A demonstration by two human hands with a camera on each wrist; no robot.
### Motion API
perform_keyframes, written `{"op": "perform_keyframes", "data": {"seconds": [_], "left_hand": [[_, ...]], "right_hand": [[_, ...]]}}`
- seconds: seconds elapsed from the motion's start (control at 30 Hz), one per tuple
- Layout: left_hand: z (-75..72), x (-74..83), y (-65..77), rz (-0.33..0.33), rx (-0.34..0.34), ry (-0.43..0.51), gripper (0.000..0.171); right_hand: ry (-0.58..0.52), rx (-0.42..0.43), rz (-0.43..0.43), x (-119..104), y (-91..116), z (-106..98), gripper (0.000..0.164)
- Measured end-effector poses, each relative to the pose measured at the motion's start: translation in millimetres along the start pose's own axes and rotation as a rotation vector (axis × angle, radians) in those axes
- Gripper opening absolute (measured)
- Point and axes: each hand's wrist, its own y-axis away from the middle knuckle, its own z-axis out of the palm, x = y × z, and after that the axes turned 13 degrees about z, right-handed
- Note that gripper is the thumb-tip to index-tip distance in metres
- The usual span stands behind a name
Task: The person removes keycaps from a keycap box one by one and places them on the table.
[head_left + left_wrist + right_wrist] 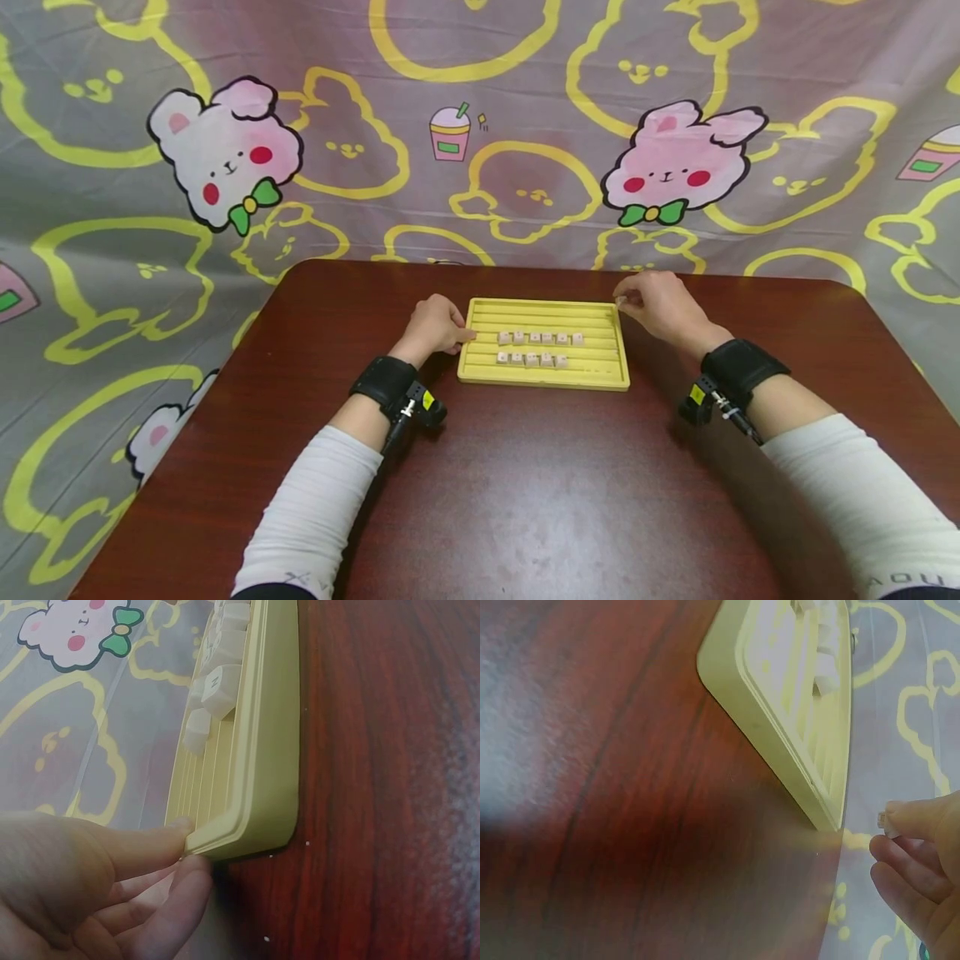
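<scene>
A shallow yellow tray (543,384) with ridged rows lies on the table. Two rows of small white letter cubes (532,360) stand in it; one cube (223,691) shows an N in the left wrist view. My left hand (437,325) pinches the tray's left edge, its thumb (150,847) over the rim and the fingers below. Just off the tray's far right corner is my right hand (663,307). Between its thumb and index finger it pinches a small whitish cube (883,820), mostly covered by the fingertips.
The dark red-brown wooden table (555,483) extends around the tray. Behind it hangs a grey curtain (525,117) printed with rabbits and yellow outlines, reaching down to the table's back edge. Black camera straps (742,371) circle both wrists.
</scene>
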Motion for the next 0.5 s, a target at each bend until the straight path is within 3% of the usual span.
{"op": "perform_keyframes", "data": {"seconds": [0.5], "left_hand": [[0.2,0.6,-2.5,-0.026,-0.004,0.011,0.021]], "right_hand": [[0.004,0.002,0.042,7.2,-13.4,1.6,0.016]]}}
